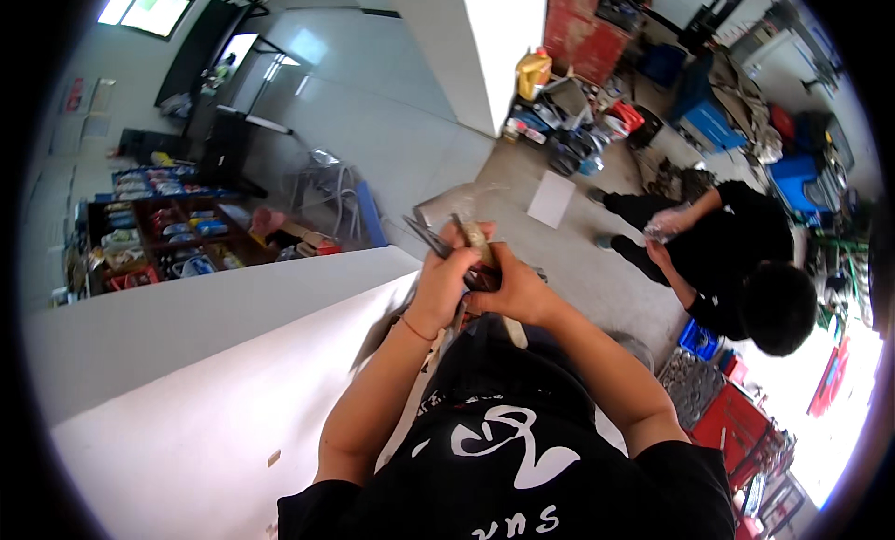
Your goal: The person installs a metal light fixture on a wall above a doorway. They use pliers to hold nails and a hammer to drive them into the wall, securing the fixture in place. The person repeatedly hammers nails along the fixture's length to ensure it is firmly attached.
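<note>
In front of my chest, my left hand (438, 293) is closed around a dark grey metal tool (429, 236) with slim pointed ends, possibly scissors or pliers. My right hand (518, 290) touches the left one and is closed on a dark piece (484, 277) between the two hands. Against the fingers stands a tan, crinkled strip-like piece (478, 243). A sheet of clear film (447, 207) seems to spread out just beyond the fingertips. The fingers hide how these pieces join.
A white-topped low wall (242, 354) runs close on my left, with a shelf of small goods (177, 228) beyond it. To the right another person (736, 251) bends over something in their hands. A flat pale board (552, 199) lies on the floor near piled containers (583, 130).
</note>
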The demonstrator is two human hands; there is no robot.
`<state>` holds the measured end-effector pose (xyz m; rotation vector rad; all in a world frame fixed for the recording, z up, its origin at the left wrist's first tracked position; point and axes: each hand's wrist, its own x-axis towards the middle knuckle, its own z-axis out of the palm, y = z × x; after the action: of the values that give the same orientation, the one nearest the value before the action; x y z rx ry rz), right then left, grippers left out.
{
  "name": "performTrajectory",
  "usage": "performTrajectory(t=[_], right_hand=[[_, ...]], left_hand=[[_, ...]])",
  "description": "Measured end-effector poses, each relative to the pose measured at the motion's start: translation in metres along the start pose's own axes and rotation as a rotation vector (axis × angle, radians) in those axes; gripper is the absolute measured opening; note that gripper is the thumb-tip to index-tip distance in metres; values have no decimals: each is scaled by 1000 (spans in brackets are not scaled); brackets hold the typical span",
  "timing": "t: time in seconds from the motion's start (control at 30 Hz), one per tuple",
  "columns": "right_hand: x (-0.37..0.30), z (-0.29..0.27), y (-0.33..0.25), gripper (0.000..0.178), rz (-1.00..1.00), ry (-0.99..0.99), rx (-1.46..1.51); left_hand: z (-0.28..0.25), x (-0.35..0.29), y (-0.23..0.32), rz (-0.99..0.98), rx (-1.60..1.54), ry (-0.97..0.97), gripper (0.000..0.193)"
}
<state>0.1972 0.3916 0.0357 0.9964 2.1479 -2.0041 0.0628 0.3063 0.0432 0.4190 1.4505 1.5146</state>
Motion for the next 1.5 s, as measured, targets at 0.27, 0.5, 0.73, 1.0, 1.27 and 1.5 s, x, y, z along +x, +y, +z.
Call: performTrajectory(t=[0.27, 0.5, 0.73, 1.0, 1.27, 1.5], right_hand=[[13, 15, 4, 58, -12, 257, 84], [4, -47, 68, 46, 142, 463, 84], [-74, -48, 275, 51, 808, 474, 17], [-174, 5, 362, 41, 885, 800, 86], [-147, -57, 235, 27, 444, 816, 1271], [-106, -64, 166, 35, 141, 465, 1268]], left_hand=[[0, 20, 12, 222, 594, 17, 21], [-40, 54, -3, 19, -48, 244, 21], [-113, 103, 46, 29, 595, 252, 14], [-217, -6, -161, -409, 1278, -142, 26], [-272, -93, -173, -767, 187, 97, 9], [-202, -65, -13, -240, 229, 53, 11]])
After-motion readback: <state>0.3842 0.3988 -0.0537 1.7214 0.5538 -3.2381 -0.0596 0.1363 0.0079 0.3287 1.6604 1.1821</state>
